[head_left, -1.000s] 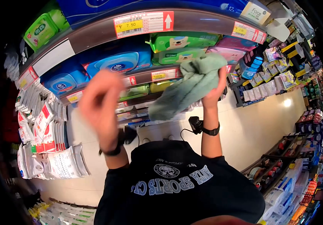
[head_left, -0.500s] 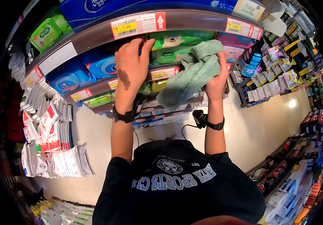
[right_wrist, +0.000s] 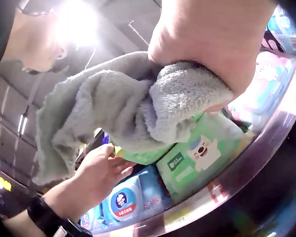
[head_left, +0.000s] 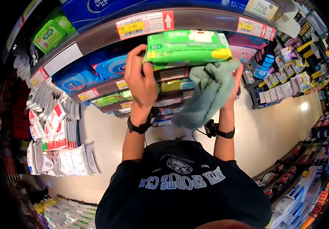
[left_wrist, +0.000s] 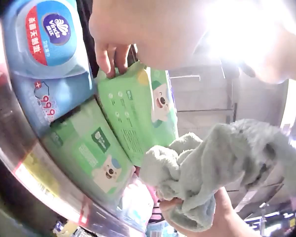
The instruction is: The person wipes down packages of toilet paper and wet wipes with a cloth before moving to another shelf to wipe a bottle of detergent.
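The right hand (head_left: 233, 93) grips a crumpled cloth (head_left: 210, 95), near the right end of a green pack (head_left: 187, 49). The left hand (head_left: 141, 84) grasps the pack's left end, tilting it above another green pack (left_wrist: 96, 148) on the shelf (right_wrist: 249, 168), beside blue packs (head_left: 113, 66).

An overhead light (left_wrist: 244, 29) burns out the left-wrist view's upper right; the head view (dark-rimmed, fisheye-bent) shows glare on the floor (head_left: 271, 114).

R hand (head_left: 236, 88) part-hid, top blue pk (head_left: 153, 10) cropped
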Available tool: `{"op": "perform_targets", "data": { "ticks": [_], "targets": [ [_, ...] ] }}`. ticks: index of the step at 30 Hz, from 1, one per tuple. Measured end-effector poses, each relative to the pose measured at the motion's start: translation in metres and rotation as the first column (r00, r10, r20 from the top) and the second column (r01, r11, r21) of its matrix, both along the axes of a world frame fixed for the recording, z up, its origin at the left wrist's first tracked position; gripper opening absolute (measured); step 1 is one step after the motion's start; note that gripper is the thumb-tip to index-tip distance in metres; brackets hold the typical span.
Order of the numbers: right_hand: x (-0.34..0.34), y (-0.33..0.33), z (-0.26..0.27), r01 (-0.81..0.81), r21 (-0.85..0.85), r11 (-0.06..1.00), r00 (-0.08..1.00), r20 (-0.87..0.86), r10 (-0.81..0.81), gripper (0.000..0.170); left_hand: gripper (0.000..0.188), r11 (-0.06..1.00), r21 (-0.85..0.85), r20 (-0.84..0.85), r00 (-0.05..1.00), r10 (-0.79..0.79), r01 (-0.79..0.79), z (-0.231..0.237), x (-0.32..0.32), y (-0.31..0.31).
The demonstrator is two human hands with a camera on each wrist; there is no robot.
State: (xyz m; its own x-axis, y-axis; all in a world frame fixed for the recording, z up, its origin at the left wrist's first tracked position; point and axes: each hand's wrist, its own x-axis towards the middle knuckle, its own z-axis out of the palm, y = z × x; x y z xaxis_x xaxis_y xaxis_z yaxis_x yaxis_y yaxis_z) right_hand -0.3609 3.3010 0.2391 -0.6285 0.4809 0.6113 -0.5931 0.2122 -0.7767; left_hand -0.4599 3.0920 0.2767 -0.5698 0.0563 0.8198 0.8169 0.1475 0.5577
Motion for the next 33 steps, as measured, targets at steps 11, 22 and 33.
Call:
{"op": "perform_targets", "data": {
  "ticks": [11, 22, 33],
  "targets": [
    [0.01, -0.019, -0.033, -0.399, -0.559, 0.727, 0.892, -0.053, 0.448, 0.068, 0.047, 0.913, 0.181, 0.155, 0.906, -0.395, 0.367, -0.05, 0.006, -0.023],
    [0.047, -0.008, -0.044, -0.532, -0.747, 0.399, 0.785, -0.258, 0.564, 0.042, 0.118, 0.33, 0.682, 0.305, 0.157, -0.939, 0.652, -0.054, 0.022, -0.04],
    [0.094, 0.022, -0.037, -0.011, 0.102, 0.995, 0.939, 0.343, -0.025, 0.046, 0.102, 0.578, 0.643, 0.554, 0.217, -0.804, 0.503, -0.082, 0.036, -0.011]
  ]
}}
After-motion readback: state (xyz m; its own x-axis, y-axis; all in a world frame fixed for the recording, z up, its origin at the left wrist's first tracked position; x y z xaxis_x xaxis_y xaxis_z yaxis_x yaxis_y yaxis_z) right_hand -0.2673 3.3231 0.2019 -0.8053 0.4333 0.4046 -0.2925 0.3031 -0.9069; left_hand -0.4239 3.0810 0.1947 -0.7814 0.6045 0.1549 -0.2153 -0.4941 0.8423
